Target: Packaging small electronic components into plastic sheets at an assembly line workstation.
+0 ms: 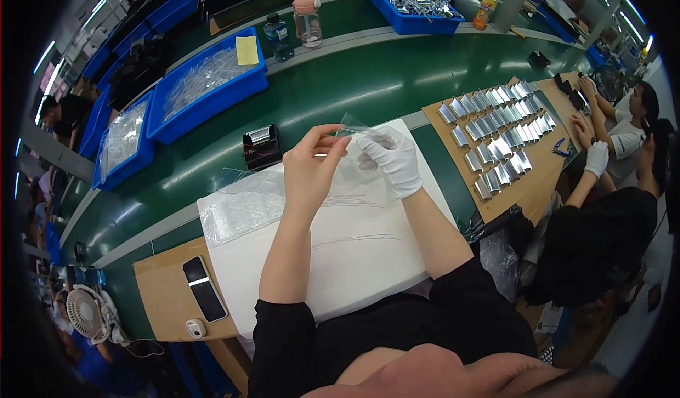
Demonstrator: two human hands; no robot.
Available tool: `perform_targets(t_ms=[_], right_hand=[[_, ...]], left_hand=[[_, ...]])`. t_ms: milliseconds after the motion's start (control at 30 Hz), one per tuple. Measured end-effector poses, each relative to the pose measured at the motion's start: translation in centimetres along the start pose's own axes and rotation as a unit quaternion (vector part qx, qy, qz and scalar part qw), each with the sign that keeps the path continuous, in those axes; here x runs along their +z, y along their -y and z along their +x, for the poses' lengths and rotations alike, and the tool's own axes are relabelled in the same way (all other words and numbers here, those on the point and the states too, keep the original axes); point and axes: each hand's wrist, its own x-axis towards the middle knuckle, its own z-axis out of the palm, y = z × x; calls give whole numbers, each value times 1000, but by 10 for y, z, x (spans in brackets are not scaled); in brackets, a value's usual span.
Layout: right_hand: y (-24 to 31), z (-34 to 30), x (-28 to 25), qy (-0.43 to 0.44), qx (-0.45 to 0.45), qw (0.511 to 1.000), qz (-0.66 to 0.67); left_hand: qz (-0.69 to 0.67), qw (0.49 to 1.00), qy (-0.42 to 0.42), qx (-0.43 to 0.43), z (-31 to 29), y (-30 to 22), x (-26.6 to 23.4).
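Observation:
Above a white padded board (pixel 326 274), both my hands meet at a thin clear plastic piece (pixel 352 124). My left hand (pixel 312 158), bare, pinches it between thumb and fingers. On the other side, my right hand (pixel 393 158) wears a white glove and has its fingers closed on the same piece. Some of the clear plastic hangs below the hands, and its exact shape is hard to make out. Several thin wire-like strands (pixel 354 240) lie on the board. A pile of clear plastic film pieces (pixel 244 212) covers the board's left part.
A black box with a metal part (pixel 261 147) stands beyond the board. Blue bins (pixel 237 86) hold clear pieces; another blue bin (pixel 411 24) holds metal parts. Metal pieces (pixel 499 125) line cardboard at right, beside co-workers. Bottles (pixel 308 19) stand behind; a phone (pixel 204 289) lies left.

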Motion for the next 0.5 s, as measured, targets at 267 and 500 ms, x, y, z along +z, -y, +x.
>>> perform_targets(t_ms=[267,500], right_hand=[[-7,-8,4,-3,-94,988,-121],[-6,-11,10,6,-123,981,-150]], left_hand=[[248,936,-124,215,-3,-11,3],[212,939,-153,223,-3,-9,-1]])
